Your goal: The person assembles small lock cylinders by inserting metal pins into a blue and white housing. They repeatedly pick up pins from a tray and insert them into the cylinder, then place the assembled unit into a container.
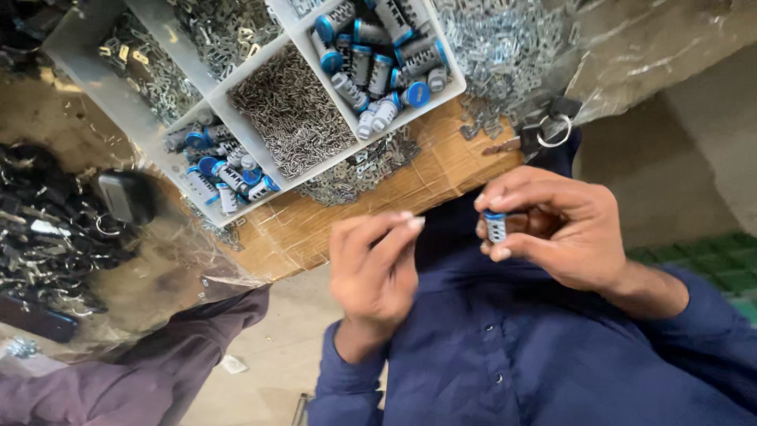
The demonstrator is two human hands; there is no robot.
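My right hand (pixel 564 229) is closed around a small silver cylinder with a blue cap (pixel 495 226), and only the cylinder's end shows between thumb and fingers. My left hand (pixel 372 268) is a short way to its left, with thumb and fingertips pinched together. I see nothing between those fingertips. Both hands hover over my dark blue shirt, just in front of the cardboard-covered table edge (pixel 441 170). More blue-capped cylinders (pixel 378 55) fill a compartment of the white divided tray (pixel 453 87) beyond my hands.
The tray's other compartments hold small grey metal pins (pixel 288 110), flat metal pieces (pixel 225 28) and more cylinders (pixel 225 170). Loose metal parts (pixel 505 43) lie on clear plastic. A key ring (pixel 554 130) is nearby, dark locks (pixel 47 229) lie left, and another person's purple sleeve (pixel 142 371) is lower left.
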